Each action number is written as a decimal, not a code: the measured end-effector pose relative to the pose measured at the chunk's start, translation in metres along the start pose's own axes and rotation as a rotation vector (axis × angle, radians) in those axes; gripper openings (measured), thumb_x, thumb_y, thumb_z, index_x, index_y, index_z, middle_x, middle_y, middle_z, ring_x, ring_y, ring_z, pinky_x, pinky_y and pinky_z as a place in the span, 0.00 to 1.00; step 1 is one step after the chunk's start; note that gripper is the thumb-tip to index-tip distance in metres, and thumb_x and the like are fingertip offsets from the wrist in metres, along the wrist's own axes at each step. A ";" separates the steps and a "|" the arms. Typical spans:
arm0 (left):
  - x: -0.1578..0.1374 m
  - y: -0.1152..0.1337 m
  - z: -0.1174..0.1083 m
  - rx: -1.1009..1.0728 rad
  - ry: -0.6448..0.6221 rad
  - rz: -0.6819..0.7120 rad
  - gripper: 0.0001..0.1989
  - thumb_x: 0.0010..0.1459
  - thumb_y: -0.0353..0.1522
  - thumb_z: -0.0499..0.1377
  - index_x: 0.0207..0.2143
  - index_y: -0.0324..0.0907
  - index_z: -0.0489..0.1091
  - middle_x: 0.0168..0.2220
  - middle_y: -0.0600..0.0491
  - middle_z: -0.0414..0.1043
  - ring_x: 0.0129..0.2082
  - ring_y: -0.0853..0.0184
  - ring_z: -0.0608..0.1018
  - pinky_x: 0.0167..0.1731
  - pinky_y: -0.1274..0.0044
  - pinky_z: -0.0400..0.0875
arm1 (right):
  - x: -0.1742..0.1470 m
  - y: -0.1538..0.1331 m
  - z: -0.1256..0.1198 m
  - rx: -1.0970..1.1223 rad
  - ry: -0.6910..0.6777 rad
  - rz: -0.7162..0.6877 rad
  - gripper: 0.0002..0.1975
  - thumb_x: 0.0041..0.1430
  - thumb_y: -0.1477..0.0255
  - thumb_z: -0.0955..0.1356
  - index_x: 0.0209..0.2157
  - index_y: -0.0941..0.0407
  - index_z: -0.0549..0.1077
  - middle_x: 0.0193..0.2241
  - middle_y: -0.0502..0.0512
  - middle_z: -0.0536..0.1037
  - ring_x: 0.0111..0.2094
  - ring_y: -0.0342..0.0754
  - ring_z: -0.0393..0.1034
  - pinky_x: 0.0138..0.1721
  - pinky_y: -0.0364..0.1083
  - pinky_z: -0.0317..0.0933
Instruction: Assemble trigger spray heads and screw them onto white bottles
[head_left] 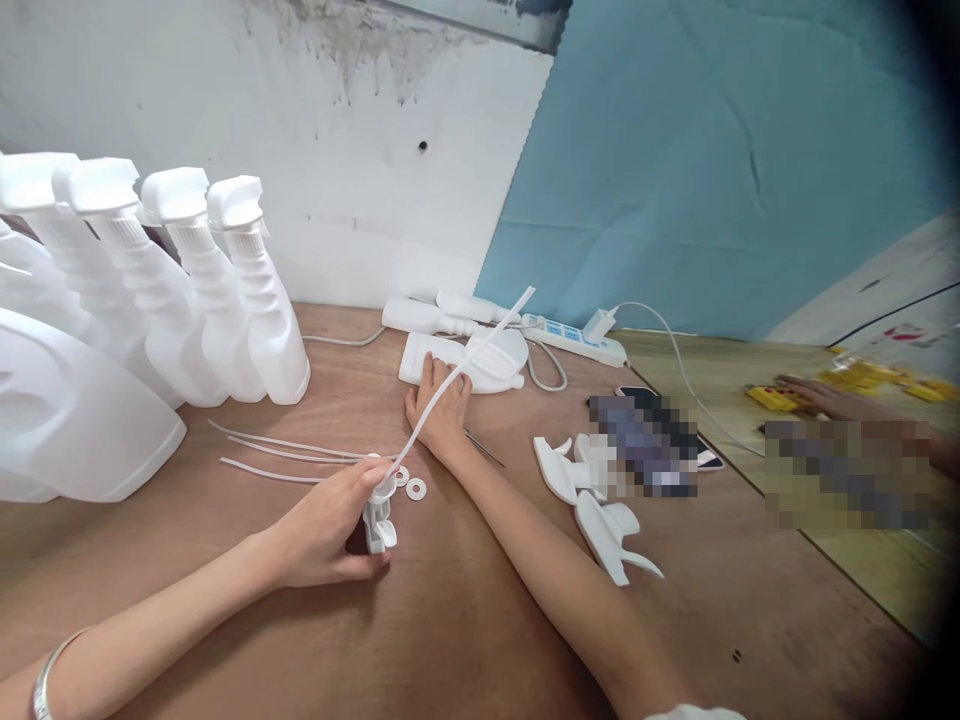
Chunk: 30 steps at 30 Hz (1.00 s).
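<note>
My left hand (330,520) grips a white trigger spray head (380,515), which is held upside down low over the table. A long thin white dip tube (457,375) rises from it, slanting up to the right. My right hand (440,405) is stretched forward, its fingers over the near edge of a white spray bottle (491,362) lying on its side; the fingertips are partly hidden. Beside my left hand lie two small white ring washers (416,489) and several loose tubes (274,470). More white trigger heads (604,535) rest to the right of my right forearm.
Several white spray bottles with heads (259,300) stand at left. Behind the lying bottle are more bottles (424,316) and a power strip (577,340) with cables. Dark phones (645,430), partly blurred, lie at right. Another person's hand (825,395) is beside yellow pieces (780,398).
</note>
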<state>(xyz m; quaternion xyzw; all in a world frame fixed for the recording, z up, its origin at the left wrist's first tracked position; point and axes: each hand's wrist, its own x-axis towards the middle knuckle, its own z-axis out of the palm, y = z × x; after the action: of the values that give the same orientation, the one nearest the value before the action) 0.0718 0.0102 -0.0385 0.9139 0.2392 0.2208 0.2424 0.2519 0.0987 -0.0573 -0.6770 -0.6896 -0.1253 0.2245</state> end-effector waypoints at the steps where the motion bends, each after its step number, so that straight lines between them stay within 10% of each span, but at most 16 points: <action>1: 0.000 0.000 0.000 0.000 -0.002 -0.004 0.37 0.47 0.31 0.58 0.56 0.44 0.42 0.53 0.43 0.57 0.52 0.57 0.63 0.50 0.67 0.61 | 0.000 0.000 -0.001 0.002 0.003 -0.004 0.28 0.55 0.72 0.59 0.57 0.65 0.52 0.51 0.68 0.63 0.51 0.59 0.53 0.52 0.57 0.42; 11: -0.002 -0.003 0.004 -0.019 0.016 -0.015 0.38 0.45 0.30 0.59 0.56 0.43 0.42 0.53 0.43 0.56 0.52 0.57 0.63 0.50 0.66 0.60 | 0.005 0.015 0.002 0.039 -0.016 0.023 0.28 0.52 0.62 0.64 0.53 0.59 0.58 0.58 0.67 0.52 0.60 0.62 0.38 0.55 0.62 0.33; 30: -0.001 -0.002 0.004 -0.038 0.037 0.006 0.38 0.46 0.29 0.58 0.56 0.44 0.43 0.54 0.44 0.56 0.53 0.57 0.62 0.51 0.66 0.60 | 0.011 0.022 -0.009 -0.067 0.064 -0.296 0.32 0.53 0.48 0.56 0.44 0.62 0.67 0.39 0.64 0.71 0.40 0.58 0.60 0.41 0.52 0.49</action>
<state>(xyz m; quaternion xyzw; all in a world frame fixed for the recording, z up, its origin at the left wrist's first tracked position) 0.0728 0.0100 -0.0434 0.9056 0.2369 0.2430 0.2544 0.2752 0.1054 -0.0472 -0.5707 -0.7698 -0.2014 0.2028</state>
